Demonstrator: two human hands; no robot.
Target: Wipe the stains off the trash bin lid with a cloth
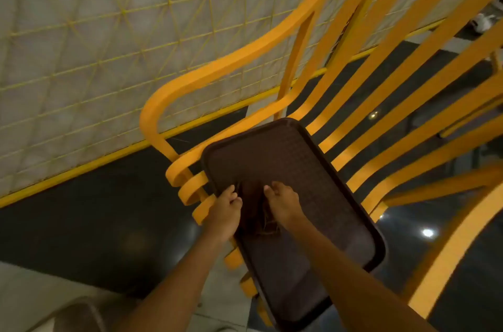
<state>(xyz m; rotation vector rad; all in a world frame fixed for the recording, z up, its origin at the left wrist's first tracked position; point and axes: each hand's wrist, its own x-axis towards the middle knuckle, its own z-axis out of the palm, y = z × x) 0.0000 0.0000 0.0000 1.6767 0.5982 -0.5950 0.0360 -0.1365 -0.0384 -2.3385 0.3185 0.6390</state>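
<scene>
A dark brown rectangular lid (313, 176), flat like a tray with a raised rim and a textured face, lies on the slatted seat of an orange chair. My left hand (224, 212) grips the lid's left rim, fingers curled over the edge. My right hand (283, 202) rests on the lid's middle, pressing a dark, crumpled cloth (257, 206) that lies between my two hands; its frayed end shows near my wrist. The cloth's colour nearly matches the lid, so its outline is hard to tell.
The orange slatted chair (381, 114) fills the right and centre, with a curved armrest (217, 70) to the left of the lid. Behind it stands a yellow wire mesh panel (95, 46). Dark glossy floor (109, 209) lies below, with a pale surface (32, 296) at the bottom left.
</scene>
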